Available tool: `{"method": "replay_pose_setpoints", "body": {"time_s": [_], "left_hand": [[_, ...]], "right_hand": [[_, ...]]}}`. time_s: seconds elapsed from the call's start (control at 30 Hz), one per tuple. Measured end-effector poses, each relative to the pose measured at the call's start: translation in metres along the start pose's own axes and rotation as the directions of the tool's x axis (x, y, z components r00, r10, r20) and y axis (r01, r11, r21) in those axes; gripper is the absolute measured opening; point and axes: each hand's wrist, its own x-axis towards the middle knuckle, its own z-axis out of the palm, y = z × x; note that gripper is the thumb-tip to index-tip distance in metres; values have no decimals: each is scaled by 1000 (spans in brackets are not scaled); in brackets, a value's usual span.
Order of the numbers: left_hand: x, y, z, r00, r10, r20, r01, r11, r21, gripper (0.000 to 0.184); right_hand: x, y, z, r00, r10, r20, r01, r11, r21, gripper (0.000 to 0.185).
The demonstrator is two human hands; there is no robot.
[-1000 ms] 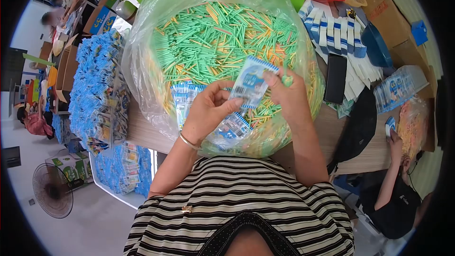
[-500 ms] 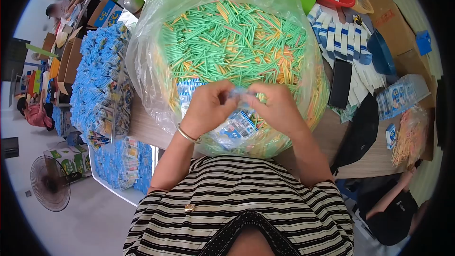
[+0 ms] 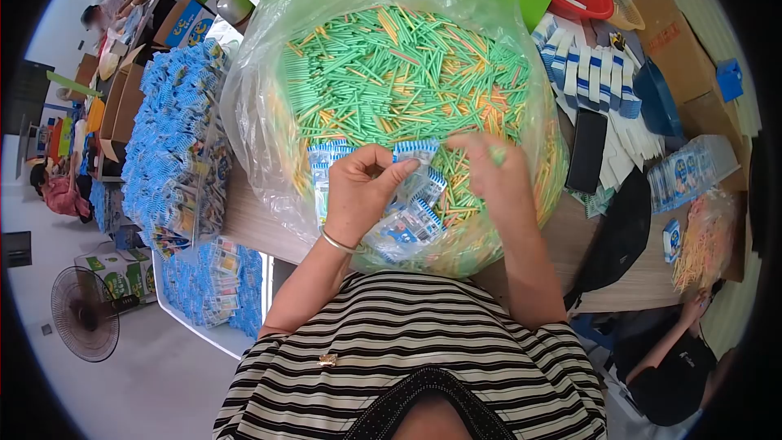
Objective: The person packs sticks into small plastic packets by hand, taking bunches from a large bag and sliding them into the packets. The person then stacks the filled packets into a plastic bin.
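Note:
My left hand [image 3: 362, 189] pinches a small clear packet with a blue-and-white striped top [image 3: 417, 150] between thumb and finger. Apart from it on the right is my right hand [image 3: 498, 169]; its fingers are smeared by motion, and a greenish spot shows among them that I cannot make out. Both hands are over a large clear plastic bag [image 3: 257, 126] full of short thin sticks [image 3: 407, 73], mostly green, with some yellow and pink. Several more blue-and-white packets [image 3: 411, 222] lie on the sticks below my hands, partly hidden by my left hand.
To the left stand a clear container heaped with blue packets [image 3: 175, 138] and a white bin [image 3: 163, 297] of more packets. On the right lie a black phone [image 3: 586, 151], stacked white-and-blue cards [image 3: 599, 73] and a black cloth item [image 3: 619, 232]. Other people sit nearby.
My hands have drawn apart: the right has moved to the right, away from the packet. The packet stays in my left hand, its striped top now in plain view.

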Motion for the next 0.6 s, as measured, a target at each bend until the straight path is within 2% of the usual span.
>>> {"method": "replay_pose_setpoints", "body": {"time_s": [0.03,0.13,0.17,0.27,0.4,0.53,0.57,0.6], "left_hand": [[1,-1,0,1000,9,23,-9,1000,16,11],[1,-2,2,997,25,79,-28,998,47,12],[0,-2,5,995,48,83,-56,995,88,13],[-2,1,9,992,96,86,-110,979,170,14],[-3,3,8,981,168,100,-185,964,189,17],[-5,5,14,968,244,63,-251,955,159,14],[-6,7,18,953,295,66,-303,931,206,14],[-6,11,22,935,347,72,-353,900,254,14]], "right_hand": [[2,-4,0,1000,1,-1,-1,1000,0,34],[12,-14,0,990,-138,-29,140,947,289,53],[13,-19,4,990,-137,-33,140,947,288,53],[15,-34,27,988,-140,67,93,878,470,63],[18,-23,36,991,-50,125,-9,902,432,68],[17,-7,37,994,-33,103,-6,936,352,60],[16,-5,39,994,-33,102,-5,937,349,60],[13,-3,42,994,-93,56,75,960,269,54]]}}
